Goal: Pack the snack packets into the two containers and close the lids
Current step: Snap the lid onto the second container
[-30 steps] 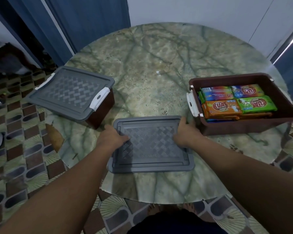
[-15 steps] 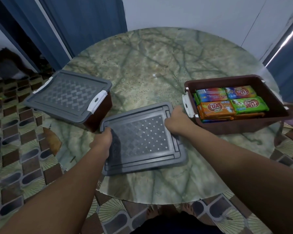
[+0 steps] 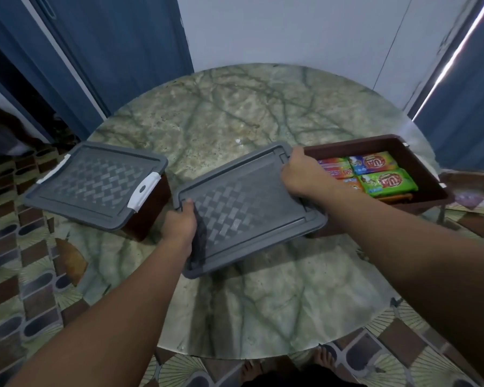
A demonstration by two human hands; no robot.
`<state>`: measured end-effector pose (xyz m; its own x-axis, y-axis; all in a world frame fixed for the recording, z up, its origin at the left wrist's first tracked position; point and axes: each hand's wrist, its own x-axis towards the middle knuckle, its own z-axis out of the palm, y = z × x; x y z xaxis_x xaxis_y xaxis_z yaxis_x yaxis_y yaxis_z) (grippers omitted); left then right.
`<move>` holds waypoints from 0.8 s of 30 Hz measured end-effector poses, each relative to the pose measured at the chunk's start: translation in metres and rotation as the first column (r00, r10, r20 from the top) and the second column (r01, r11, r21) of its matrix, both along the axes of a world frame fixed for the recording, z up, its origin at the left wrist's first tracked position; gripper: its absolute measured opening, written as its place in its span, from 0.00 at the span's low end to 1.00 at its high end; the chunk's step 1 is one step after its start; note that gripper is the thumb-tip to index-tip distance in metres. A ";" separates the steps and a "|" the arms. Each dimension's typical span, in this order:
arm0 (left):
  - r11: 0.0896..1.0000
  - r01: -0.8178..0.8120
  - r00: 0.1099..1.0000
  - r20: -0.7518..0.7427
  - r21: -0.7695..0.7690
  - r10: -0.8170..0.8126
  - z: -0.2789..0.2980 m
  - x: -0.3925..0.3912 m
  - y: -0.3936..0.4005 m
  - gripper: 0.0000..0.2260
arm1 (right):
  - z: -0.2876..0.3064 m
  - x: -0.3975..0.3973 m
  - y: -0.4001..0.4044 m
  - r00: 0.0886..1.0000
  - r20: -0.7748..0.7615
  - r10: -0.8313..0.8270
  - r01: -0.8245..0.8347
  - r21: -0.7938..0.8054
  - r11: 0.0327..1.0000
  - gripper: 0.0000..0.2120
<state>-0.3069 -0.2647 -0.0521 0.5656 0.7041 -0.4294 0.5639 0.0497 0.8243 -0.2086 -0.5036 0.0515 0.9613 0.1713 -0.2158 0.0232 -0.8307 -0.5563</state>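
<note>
From the head view, both hands hold one grey lid above the round marble table. The left hand grips the lid at its near left edge, with the thumb on top of the woven pattern and the other fingers under the rim. The right hand grips the far right corner of the lid, with the fingers curled over the edge. The lid is tilted, its right side higher, and its right end is touching or just over the left rim of the open brown container; the hand hides the exact contact, so I cannot tell which.

The open container stands at the right side of the table. Inside it lie the snack packets, packed flat side by side: a green one in front, a blue and yellow one behind it, and orange and red ones to the left, partly covered by the right hand.

At the left side of the table stands the second container, well apart from the first. Its own grey lid is already on it, and a white latch lies against the side that faces the middle of the table. A second white latch shows at its far left corner.

Under the table edge the patterned floor tiles are visible, and bare toes near the bottom.
</note>
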 end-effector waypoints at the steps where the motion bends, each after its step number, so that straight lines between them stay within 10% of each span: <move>1: 0.999 0.010 1.000 0.010 0.033 -0.010 0.007 0.007 -0.007 0.31 | 0.002 0.006 -0.010 1.000 0.001 -0.020 0.020 0.001 1.000 0.19; 12: 0.965 0.232 0.966 0.083 0.124 -0.243 0.032 0.091 -0.102 0.17 | -0.004 0.073 -0.139 0.992 0.111 -0.052 0.068 -0.141 0.988 0.16; 24: 0.806 0.451 0.889 -0.109 0.384 -0.446 0.049 0.129 -0.163 0.29 | -0.020 0.103 -0.221 0.968 0.109 -0.224 0.237 -0.125 0.963 0.18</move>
